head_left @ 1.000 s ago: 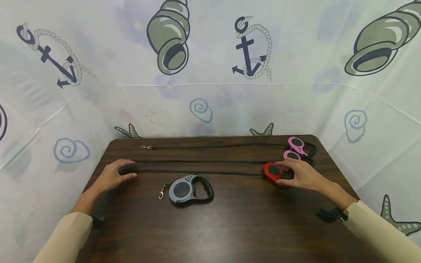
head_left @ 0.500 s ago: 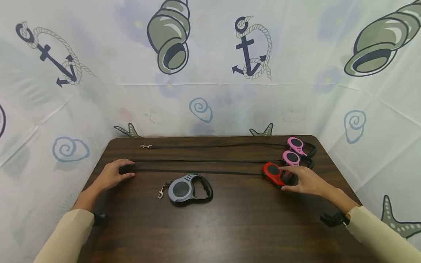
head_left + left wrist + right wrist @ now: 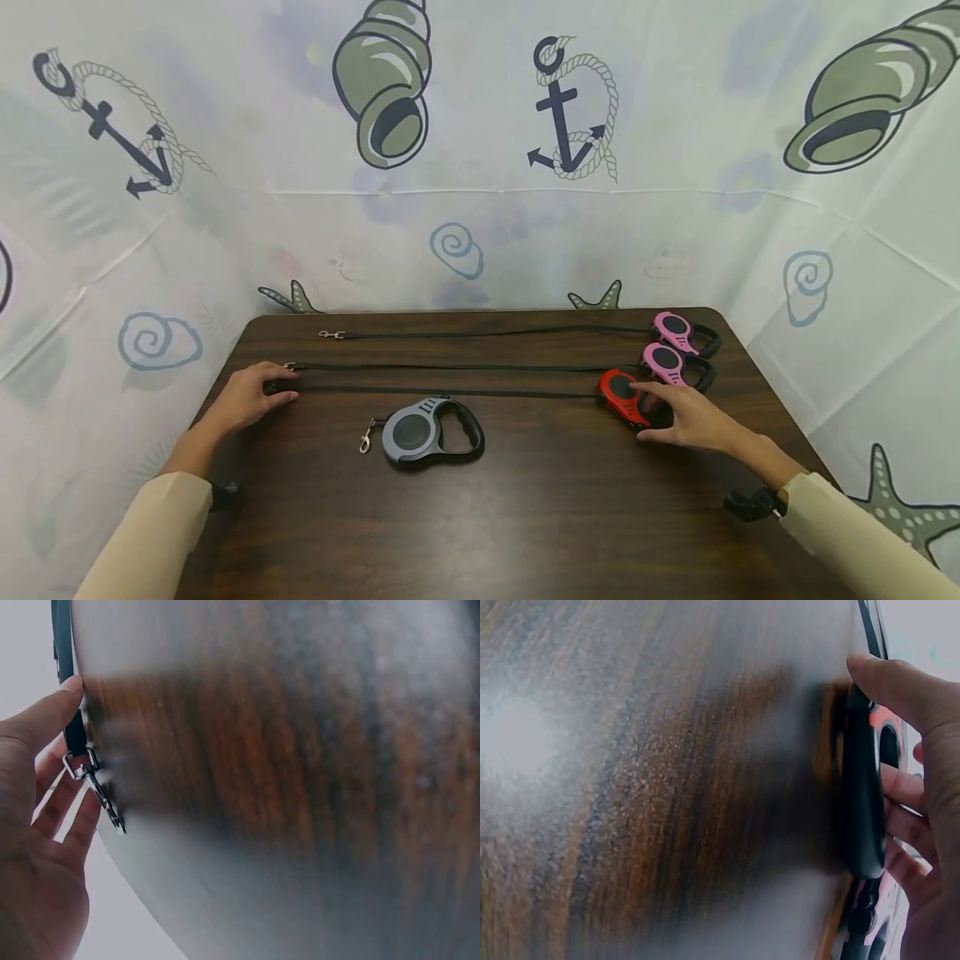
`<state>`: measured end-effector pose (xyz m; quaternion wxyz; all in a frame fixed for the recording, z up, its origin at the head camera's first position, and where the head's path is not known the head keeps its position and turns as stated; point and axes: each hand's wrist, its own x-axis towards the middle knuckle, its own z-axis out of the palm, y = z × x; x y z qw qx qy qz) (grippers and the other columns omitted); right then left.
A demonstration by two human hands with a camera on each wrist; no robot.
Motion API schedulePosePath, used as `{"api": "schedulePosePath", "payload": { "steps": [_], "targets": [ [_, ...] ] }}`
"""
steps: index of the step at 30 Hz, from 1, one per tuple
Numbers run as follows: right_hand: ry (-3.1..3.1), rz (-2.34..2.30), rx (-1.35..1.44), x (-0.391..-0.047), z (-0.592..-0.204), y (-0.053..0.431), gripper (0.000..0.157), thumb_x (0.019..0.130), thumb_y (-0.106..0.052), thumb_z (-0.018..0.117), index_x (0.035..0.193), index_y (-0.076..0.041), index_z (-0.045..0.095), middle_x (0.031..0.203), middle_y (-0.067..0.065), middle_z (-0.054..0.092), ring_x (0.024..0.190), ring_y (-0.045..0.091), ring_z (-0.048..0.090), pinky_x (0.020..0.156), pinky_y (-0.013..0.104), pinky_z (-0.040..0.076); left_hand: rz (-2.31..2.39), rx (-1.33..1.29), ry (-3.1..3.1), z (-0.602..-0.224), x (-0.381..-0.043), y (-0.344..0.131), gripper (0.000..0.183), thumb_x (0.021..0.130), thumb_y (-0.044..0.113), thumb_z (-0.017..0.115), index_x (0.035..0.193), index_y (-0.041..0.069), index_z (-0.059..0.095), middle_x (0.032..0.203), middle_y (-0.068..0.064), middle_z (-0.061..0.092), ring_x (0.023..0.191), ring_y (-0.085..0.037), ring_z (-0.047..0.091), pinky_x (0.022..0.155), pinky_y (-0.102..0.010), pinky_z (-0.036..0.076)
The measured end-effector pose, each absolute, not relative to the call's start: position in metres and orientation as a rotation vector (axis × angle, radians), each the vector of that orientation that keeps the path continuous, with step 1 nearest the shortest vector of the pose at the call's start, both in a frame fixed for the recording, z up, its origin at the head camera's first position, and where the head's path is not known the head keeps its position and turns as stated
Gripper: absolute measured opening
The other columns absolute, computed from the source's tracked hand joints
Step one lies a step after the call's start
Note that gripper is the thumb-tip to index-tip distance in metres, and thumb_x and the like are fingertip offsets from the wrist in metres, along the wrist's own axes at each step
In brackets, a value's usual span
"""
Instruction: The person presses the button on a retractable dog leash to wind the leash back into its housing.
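Note:
My left hand [image 3: 246, 402] is at the table's left end, thumb and fingers apart around the black strap's end. In the left wrist view, the thumb lies over the strap [image 3: 75, 735], loosely extended fingers sit behind it, and a metal clip [image 3: 97, 787] hangs at the end. That strap runs right to a red retractable dog leash [image 3: 619, 392]. My right hand [image 3: 693, 417] is spread around its black handle [image 3: 862, 802], thumb in front and fingers behind; whether they touch it is hard to tell. A grey retractable leash [image 3: 412, 432] with a small clip [image 3: 366, 440] lies in the middle.
Two pink retractable leashes, an upper one [image 3: 675, 323] and a lower one [image 3: 666, 359], lie at the back right with straps stretched left. Their clips include one [image 3: 332, 334] at the back left. The brown table [image 3: 480, 525] meets a patterned cloth [image 3: 495, 250] behind.
My right hand has slid right, off the red leash's body toward its handle. My left hand has drawn slightly left, showing more of the lower pink leash's clip. The grey leash stays put.

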<state>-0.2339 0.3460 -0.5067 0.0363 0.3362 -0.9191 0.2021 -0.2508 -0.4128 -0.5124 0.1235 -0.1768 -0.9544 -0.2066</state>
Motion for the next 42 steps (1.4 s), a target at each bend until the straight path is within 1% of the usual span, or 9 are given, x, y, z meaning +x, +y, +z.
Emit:
{"api": "schedulePosePath", "payload": {
  "steps": [6, 10, 14, 23, 30, 33, 36, 39, 42],
  "targets": [
    [-2.798, 0.637, 1.024, -0.234, -0.509, 0.346, 0.080, 0.078, -0.038, 0.096, 0.142, -0.003, 0.062, 0.095, -0.006, 0.070, 0.085, 0.011, 0.064, 0.077, 0.038, 0.056, -0.597, -0.517, -2.773, -0.513, -0.251, -0.414, 0.025, 0.082, 0.005, 0.090, 0.104, -0.001, 0.080, 0.107, -0.025, 0.074, 0.104, -0.050, 0.069, 0.092, -0.066, 0.050],
    [-2.804, 0.612, 1.009, -0.235, -0.510, 0.345, 0.080, 0.077, -0.038, 0.097, 0.141, -0.003, 0.063, 0.093, -0.006, 0.069, 0.084, 0.012, 0.063, 0.077, 0.037, 0.055, -0.589, -0.544, -2.727, -0.514, -0.251, -0.415, 0.017, 0.080, 0.002, 0.090, 0.094, 0.003, 0.081, 0.100, -0.019, 0.076, 0.098, -0.046, 0.072, 0.089, -0.063, 0.052],
    [-2.817, 0.577, 0.992, -0.236, -0.510, 0.343, 0.081, 0.076, -0.038, 0.097, 0.140, -0.002, 0.064, 0.091, -0.008, 0.067, 0.082, 0.011, 0.061, 0.075, 0.034, 0.054, -0.574, -0.566, -2.686, -0.516, -0.252, -0.417, 0.016, 0.078, -0.001, 0.090, 0.088, 0.006, 0.081, 0.095, -0.013, 0.076, 0.094, -0.042, 0.073, 0.087, -0.059, 0.051],
    [-2.836, 0.576, 0.943, -0.235, -0.511, 0.340, 0.079, 0.076, -0.034, 0.097, 0.140, -0.003, 0.064, 0.090, -0.008, 0.064, 0.081, 0.012, 0.059, 0.074, 0.032, 0.051, -0.589, -0.547, -2.699, -0.514, -0.253, -0.418, 0.013, 0.081, -0.002, 0.087, 0.089, 0.006, 0.079, 0.096, -0.017, 0.076, 0.095, -0.044, 0.072, 0.087, -0.063, 0.052],
    [-2.799, 0.568, 0.954, -0.234, -0.515, 0.340, 0.076, 0.076, -0.030, 0.097, 0.139, -0.003, 0.065, 0.089, -0.008, 0.064, 0.080, 0.011, 0.059, 0.073, 0.032, 0.051, -0.592, -0.505, -2.736, -0.511, -0.251, -0.420, 0.010, 0.086, 0.000, 0.084, 0.092, 0.007, 0.080, 0.094, -0.015, 0.078, 0.090, -0.041, 0.074, 0.082, -0.060, 0.054],
    [-2.806, 0.561, 0.947, -0.234, -0.516, 0.340, 0.074, 0.078, -0.030, 0.096, 0.139, -0.004, 0.064, 0.089, -0.009, 0.064, 0.080, 0.010, 0.058, 0.073, 0.032, 0.052, -0.610, -0.500, -2.739, -0.510, -0.250, -0.421, 0.010, 0.086, 0.000, 0.084, 0.092, 0.007, 0.080, 0.091, -0.011, 0.078, 0.084, -0.034, 0.074, 0.078, -0.053, 0.057],
    [-2.810, 0.555, 0.949, -0.234, -0.518, 0.340, 0.073, 0.079, -0.031, 0.095, 0.140, -0.005, 0.064, 0.090, -0.010, 0.063, 0.080, 0.008, 0.057, 0.072, 0.031, 0.051, -0.648, -0.496, -2.745, -0.510, -0.249, -0.423, 0.011, 0.086, 0.000, 0.084, 0.093, 0.007, 0.079, 0.086, -0.005, 0.078, 0.078, -0.019, 0.073, 0.072, -0.038, 0.059],
    [-2.802, 0.562, 0.962, -0.235, -0.518, 0.341, 0.072, 0.080, -0.031, 0.094, 0.140, -0.005, 0.064, 0.088, -0.012, 0.062, 0.079, 0.005, 0.054, 0.071, 0.029, 0.049, -0.696, -0.491, -2.747, -0.510, -0.248, -0.424, 0.012, 0.086, 0.000, 0.085, 0.094, 0.006, 0.079, 0.084, -0.002, 0.077, 0.076, -0.007, 0.068, 0.069, -0.023, 0.055],
    [-2.785, 0.601, 0.979, -0.235, -0.517, 0.341, 0.070, 0.080, -0.027, 0.094, 0.138, -0.002, 0.065, 0.086, -0.013, 0.061, 0.076, 0.003, 0.053, 0.069, 0.027, 0.047, -0.739, -0.477, -2.748, -0.509, -0.248, -0.425, 0.012, 0.086, 0.000, 0.086, 0.095, 0.005, 0.080, 0.085, -0.004, 0.078, 0.078, -0.004, 0.068, 0.069, -0.015, 0.051]
  ]
}}
